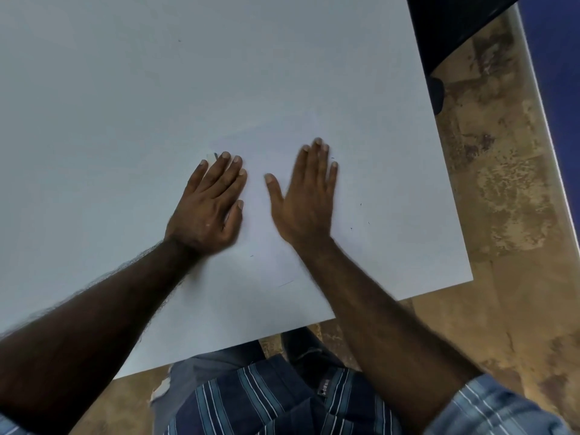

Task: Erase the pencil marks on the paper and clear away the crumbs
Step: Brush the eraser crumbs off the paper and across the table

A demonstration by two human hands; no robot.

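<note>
Seen from the head camera, both hands lie over a white sheet of paper (282, 196) whose edges barely stand out against the pale table (125, 89). Flat and palm-down, the left hand (208, 205) presses the paper with fingers straight. Just beyond its fingertips a small white eraser (211, 157) peeks out, mostly hidden (only a corner with a dark edge shows). To its right, the right hand (306, 196) is open too, fingers extended and together, slightly blurred; whether it touches the sheet cannot be told. A few tiny dark crumbs (361, 205) dot the surface right of that hand. Any pencil marks are too faint to make out, apart from a thin line (285, 283) near the paper's near edge.
</note>
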